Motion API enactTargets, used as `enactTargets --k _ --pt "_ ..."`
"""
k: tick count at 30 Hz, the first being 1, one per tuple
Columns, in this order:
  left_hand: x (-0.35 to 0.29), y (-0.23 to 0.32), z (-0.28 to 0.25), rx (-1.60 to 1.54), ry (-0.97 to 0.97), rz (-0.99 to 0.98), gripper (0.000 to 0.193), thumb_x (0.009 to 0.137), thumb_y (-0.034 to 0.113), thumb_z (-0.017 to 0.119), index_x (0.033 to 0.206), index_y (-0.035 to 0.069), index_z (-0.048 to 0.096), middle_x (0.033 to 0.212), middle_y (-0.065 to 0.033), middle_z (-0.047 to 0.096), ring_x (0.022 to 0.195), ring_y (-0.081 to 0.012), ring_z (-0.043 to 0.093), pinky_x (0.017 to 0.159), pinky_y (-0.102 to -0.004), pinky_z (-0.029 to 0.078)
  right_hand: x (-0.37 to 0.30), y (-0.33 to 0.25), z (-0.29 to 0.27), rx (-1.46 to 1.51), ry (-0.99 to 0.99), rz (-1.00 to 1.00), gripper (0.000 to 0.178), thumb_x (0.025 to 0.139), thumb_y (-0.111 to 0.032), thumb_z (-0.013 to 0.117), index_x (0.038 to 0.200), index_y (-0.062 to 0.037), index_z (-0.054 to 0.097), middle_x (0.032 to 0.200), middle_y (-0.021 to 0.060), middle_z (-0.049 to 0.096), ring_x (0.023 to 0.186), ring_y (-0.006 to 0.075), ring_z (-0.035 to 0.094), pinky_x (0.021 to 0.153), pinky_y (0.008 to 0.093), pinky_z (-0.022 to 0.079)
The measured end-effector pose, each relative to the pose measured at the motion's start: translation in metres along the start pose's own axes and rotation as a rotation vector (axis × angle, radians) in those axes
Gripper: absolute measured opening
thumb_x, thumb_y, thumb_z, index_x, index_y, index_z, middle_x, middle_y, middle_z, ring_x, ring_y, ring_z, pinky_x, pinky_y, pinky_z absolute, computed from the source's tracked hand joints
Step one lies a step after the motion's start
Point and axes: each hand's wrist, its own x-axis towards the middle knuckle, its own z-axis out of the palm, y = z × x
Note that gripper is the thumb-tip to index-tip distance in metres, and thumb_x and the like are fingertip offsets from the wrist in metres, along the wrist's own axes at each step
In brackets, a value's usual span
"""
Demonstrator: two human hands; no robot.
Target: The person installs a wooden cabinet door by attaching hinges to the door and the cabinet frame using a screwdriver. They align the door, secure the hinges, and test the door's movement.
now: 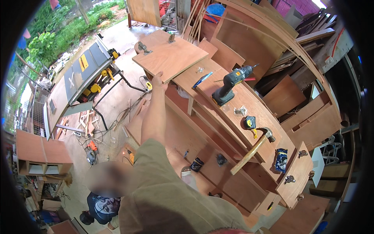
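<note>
My left arm stretches forward from the lower middle. The left hand (pixel 158 79) grips the near edge of a wooden cabinet door (pixel 171 54), with part of the fingers hidden at the edge. Two metal hinges (pixel 144 48) are fixed along the door's far side, and the door lies over the far end of a long wooden cabinet (pixel 216 76). On the cabinet top stand a cordless drill (pixel 230 85), a tape measure (pixel 249 122), loose screws (pixel 240 111) and a claw hammer (pixel 253 150) whose handle overhangs the edge. My right hand is out of view.
A table saw (pixel 87 68) stands at the left on folding legs. Cables and wood offcuts (pixel 85 121) litter the floor. Another person (pixel 103 206) is at the lower left. A second hinged door (pixel 294 177) rests at the right end; leaning panels (pixel 249 39) stand behind.
</note>
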Motion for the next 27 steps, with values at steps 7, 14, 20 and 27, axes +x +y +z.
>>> enactTargets --k 7,14,20,27 --pt "-0.084 0.057 0.014 -0.082 -0.072 0.074 0.044 0.086 0.005 0.05 0.128 -0.002 0.041 0.124 -0.0189 0.053 0.113 -0.0375 0.056 0.095 -0.054 0.049 0.003 -0.007 0.0 -0.021 -0.068 -0.13 0.035 0.084 -0.008 0.061 0.118 0.0023 0.06 0.113 0.0194 0.064 0.101 0.0275 0.062 0.086 0.0362 0.049" --pt "-0.262 0.138 -0.006 -0.066 -0.228 0.275 0.057 0.079 0.007 0.054 0.134 0.003 0.041 0.128 -0.0167 0.055 0.118 -0.0349 0.054 0.1 -0.0516 0.045 0.008 0.002 -0.01 -0.072 -0.198 -0.351 0.035 0.084 -0.007 0.061 0.117 0.0024 0.06 0.112 0.0191 0.065 0.1 0.0269 0.063 0.085 0.0358 0.049" --pt "-0.44 0.164 -0.064 -0.146 -0.388 0.407 0.055 0.076 0.009 0.061 0.13 0.004 0.049 0.125 -0.0144 0.058 0.115 -0.0336 0.057 0.098 -0.0504 0.047 -0.01 0.028 -0.034 -0.152 -0.344 -0.591 0.034 0.084 -0.006 0.061 0.117 0.0025 0.06 0.111 0.0189 0.065 0.099 0.0265 0.063 0.085 0.0354 0.049" --pt "-0.587 0.133 -0.133 -0.205 -0.507 0.47 0.066 0.069 0.012 0.07 0.131 0.003 0.05 0.126 -0.0125 0.059 0.117 -0.0336 0.056 0.102 -0.0488 0.045 -0.056 -0.034 -0.131 0.129 -0.132 -1.455 0.03 0.08 0.0 0.058 0.11 0.0032 0.061 0.1 0.0139 0.063 0.09 0.0223 0.061 0.08 0.0318 0.048"
